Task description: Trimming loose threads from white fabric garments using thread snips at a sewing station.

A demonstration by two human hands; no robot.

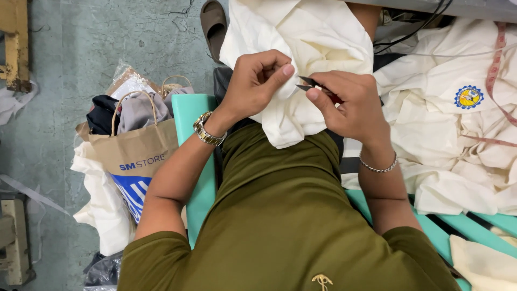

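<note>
Teal bench (pixel 189 124), cream cloth (pixel 301 48) pinched between hands, snips (pixel 308 83) right.

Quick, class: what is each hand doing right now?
Left hand: closed, pinching the cream fabric.
Right hand: closed on small thread snips, blades at the fabric.

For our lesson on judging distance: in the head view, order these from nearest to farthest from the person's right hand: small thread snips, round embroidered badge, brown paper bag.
1. Small thread snips, held in the right hand.
2. Round embroidered badge, right, on cream fabric.
3. Brown paper bag, far left, on the floor.
</note>
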